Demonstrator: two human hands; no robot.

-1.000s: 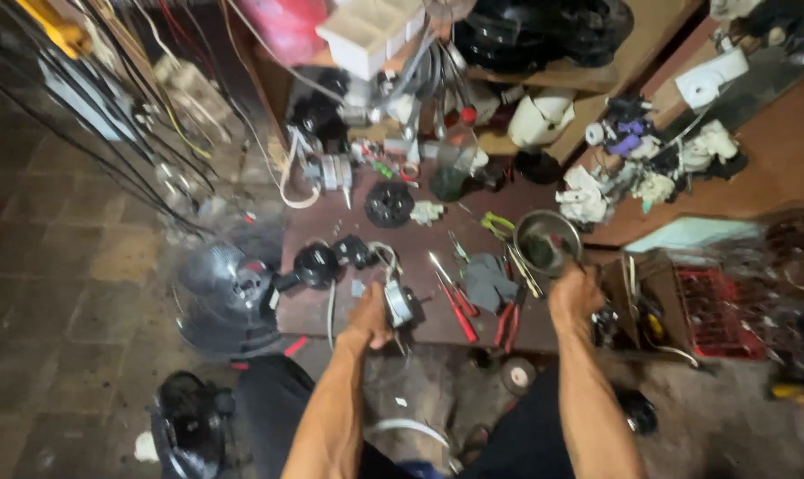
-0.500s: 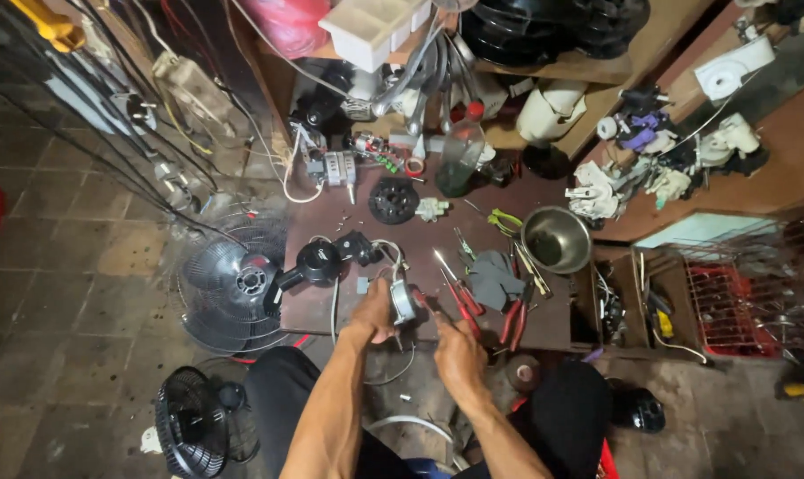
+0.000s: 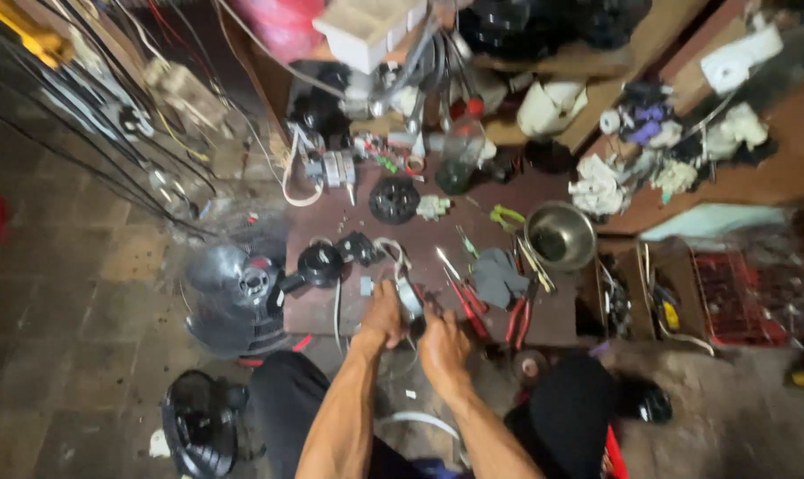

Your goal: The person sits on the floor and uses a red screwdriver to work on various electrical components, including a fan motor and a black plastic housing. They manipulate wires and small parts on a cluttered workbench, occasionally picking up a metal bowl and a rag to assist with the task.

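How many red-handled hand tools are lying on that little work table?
2, as far as shows: red-handled pliers near the table's right front edge, and a red-handled tool just right of the right hand. The clutter may hide more.

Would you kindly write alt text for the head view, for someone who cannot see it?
Seen from above, two hands, left and right, hold a small metal part over a cluttered brown workbench. Red-handled pliers and a steel bowl lie to the right, a fan to the left.
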